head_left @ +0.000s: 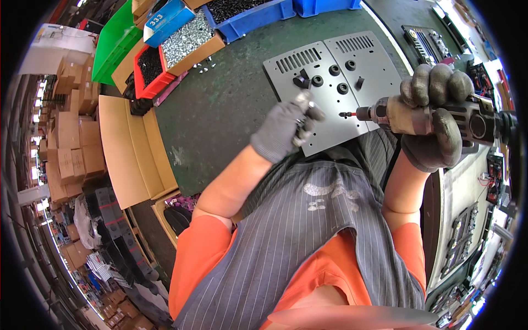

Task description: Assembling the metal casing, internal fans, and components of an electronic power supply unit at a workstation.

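My right hand (438, 115), in a grey work glove, grips a power screwdriver (410, 115) lying sideways. Its red-collared bit (355, 114) points left over the grey metal panels. My left hand (286, 125), gloved too, is curled around small silver screws (302, 102), partly blurred, above the left panel (324, 132). Beside it lies the right panel (379, 71); both have vent slots at the far end. Several black round rubber feet (342, 88) rest on them, with a black piece (301, 81) just beyond my left hand.
Along the table's (220, 110) far left stand a carton of silver screws (190, 41), a red bin of black screws (148, 71), a green bin (113, 49) and a blue bin (253, 21). A few loose screws (204, 63) lie nearby. An open carton (135, 148) flanks the left edge.
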Motion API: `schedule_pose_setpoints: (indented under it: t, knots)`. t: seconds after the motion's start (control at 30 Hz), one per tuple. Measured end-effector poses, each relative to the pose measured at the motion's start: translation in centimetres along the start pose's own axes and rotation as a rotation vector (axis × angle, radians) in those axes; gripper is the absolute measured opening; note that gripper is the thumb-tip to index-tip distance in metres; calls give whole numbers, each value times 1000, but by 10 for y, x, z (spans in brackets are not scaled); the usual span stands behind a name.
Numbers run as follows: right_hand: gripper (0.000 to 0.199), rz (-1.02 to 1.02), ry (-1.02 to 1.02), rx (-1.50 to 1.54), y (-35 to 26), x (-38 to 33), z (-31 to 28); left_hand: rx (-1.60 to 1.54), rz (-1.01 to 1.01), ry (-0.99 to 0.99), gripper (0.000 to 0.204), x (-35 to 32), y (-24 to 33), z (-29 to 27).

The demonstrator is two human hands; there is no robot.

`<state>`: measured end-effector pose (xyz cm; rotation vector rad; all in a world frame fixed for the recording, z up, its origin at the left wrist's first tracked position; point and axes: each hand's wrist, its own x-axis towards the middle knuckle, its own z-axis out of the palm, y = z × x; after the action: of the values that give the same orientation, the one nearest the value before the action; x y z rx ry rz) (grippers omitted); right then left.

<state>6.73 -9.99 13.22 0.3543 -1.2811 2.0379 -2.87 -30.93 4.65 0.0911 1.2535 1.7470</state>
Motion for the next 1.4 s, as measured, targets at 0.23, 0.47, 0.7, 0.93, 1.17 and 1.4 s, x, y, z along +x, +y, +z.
schedule_pose_setpoints:
  t: [0.23, 0.47, 0.7, 0.93, 1.17, 1.4]
  knots:
    - [47, -119, -212, 159, 7, 0, -6, -208, -168, -86, 45, 0, -15, 26]
    - [35, -34, 73, 40, 5, -12, 1, -255, -177, -42, 53, 5, -24, 32]
    - [34, -103, 139, -11, 3, -17, 3, -141, -134, -30, 48, 4, -22, 36]
    - [33, -109, 148, 43, 1, -20, -8, -143, -160, -18, 48, 8, -23, 43]
    - [41, -108, 21, 83, 9, -22, -25, -135, -162, 29, 47, 8, -28, 39]
    - [38, -68, 85, 302, 12, -21, -41, 151, 43, -56, 42, 7, -20, 29]
